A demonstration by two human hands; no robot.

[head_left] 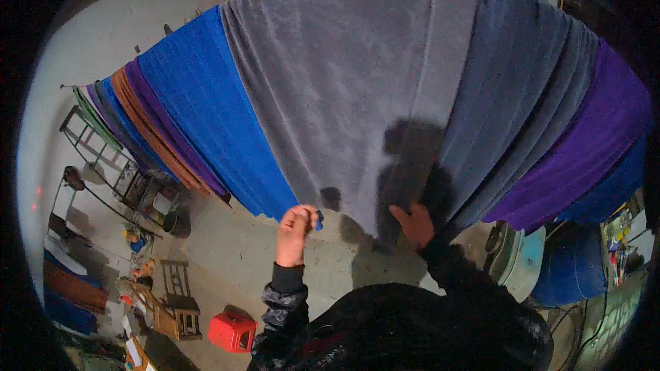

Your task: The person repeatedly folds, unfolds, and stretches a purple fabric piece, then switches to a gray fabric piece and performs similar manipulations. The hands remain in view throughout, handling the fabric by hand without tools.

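Note:
A wide grey cloth (344, 82) hangs from a line in front of me, with a blue cloth (199, 96) beside it on the left. My left hand (293, 230) is closed at the lower corner where the two meet, and a small blue bit pokes out past its fingers. This looks like the blue cloth's corner; the fingers hide the grip itself. By the grey cloth's lower edge, in my own shadow, my right hand (414, 225) has thumb and fingers apart and holds nothing. Whether it touches the fabric, I cannot tell.
Darker grey cloth (509, 82) and purple cloth (570, 158) hang to the right. Several folded cloths (137, 117) hang at far left, near a metal rack (96, 148). A red stool (232, 330) and wooden chair (180, 306) stand lower left; a blue barrel (567, 268) stands right.

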